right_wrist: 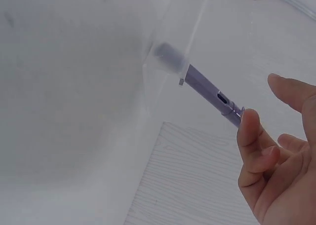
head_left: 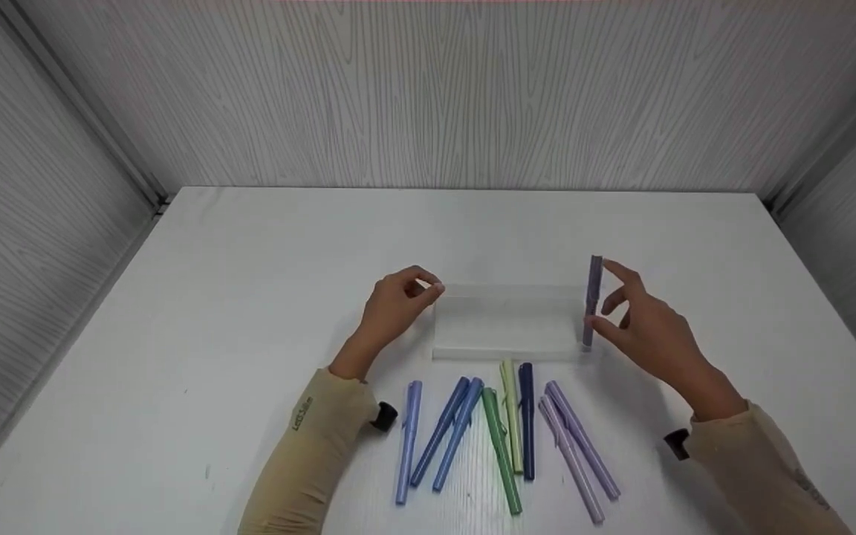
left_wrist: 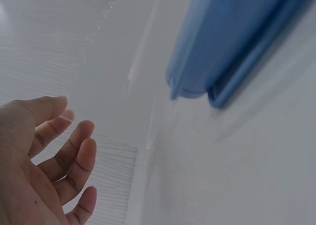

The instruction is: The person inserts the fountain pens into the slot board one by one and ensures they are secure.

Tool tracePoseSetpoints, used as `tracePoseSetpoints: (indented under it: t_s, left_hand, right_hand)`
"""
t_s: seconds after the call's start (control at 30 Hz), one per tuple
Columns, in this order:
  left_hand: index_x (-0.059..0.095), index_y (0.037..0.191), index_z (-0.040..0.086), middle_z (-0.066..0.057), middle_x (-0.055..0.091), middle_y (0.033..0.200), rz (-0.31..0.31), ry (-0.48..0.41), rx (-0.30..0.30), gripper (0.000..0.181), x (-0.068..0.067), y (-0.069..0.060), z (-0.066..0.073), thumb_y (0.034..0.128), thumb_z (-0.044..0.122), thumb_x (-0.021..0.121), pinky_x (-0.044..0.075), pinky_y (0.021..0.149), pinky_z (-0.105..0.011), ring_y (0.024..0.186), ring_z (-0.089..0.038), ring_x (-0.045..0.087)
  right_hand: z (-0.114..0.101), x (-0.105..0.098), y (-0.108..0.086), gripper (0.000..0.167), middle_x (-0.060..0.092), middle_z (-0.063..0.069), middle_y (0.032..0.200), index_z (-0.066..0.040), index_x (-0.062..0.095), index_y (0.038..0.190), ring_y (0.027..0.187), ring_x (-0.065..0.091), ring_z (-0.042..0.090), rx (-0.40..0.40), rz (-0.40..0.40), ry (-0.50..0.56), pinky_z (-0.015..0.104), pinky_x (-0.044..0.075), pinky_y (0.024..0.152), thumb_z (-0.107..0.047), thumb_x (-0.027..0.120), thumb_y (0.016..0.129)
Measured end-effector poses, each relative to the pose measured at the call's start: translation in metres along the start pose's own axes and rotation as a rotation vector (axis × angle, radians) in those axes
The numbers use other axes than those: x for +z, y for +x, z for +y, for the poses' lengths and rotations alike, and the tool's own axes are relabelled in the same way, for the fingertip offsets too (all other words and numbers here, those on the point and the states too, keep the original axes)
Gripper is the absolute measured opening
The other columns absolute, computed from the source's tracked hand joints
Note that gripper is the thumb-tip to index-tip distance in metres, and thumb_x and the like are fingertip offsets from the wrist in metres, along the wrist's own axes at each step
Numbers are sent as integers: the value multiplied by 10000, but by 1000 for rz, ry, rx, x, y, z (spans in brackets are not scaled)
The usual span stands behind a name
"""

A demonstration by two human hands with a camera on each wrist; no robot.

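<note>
A clear plastic box [head_left: 506,323] lies on the white table. My left hand [head_left: 398,305] pinches its far left edge between thumb and index finger; the left wrist view shows the thin plastic at the fingertips of that hand [left_wrist: 54,146]. At the box's right end, a purple pen [head_left: 594,301] runs front to back, part of it seen through the plastic wall. My right hand [head_left: 651,331] is beside it, index finger stretched toward the pen's far end and thumb near its lower part. In the right wrist view a fingertip overlaps the capped purple pen [right_wrist: 210,89].
Several capped pens lie in front of the box: a periwinkle pen [head_left: 409,442], two blue pens [head_left: 441,431], a green pen [head_left: 502,449], a light green pen [head_left: 512,416], a navy pen [head_left: 527,420] and two lilac pens [head_left: 573,461]. A grained panel [head_left: 465,96] stands behind the table.
</note>
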State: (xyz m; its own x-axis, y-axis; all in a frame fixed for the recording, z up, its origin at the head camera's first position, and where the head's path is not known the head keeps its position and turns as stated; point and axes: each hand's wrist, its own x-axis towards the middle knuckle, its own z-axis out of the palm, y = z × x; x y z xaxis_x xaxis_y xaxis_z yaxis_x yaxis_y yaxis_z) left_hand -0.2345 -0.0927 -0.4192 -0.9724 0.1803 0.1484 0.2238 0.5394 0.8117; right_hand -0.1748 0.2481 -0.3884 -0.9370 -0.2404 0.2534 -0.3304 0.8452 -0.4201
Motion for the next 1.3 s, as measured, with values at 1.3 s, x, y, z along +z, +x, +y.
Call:
tracePoseSetpoints:
  t_s: [1.3]
  left_hand:
    - [710, 1026, 183, -85, 663, 771, -2, -2, -31, 205, 1, 1, -1, 927, 346, 636, 385, 547, -254, 604, -112, 488]
  right_hand:
    - [-20, 11, -35, 758, 644, -68, 993, -194, 416, 1412, 714, 515, 33, -95, -611, 10, 238, 429, 613, -560, 686, 806]
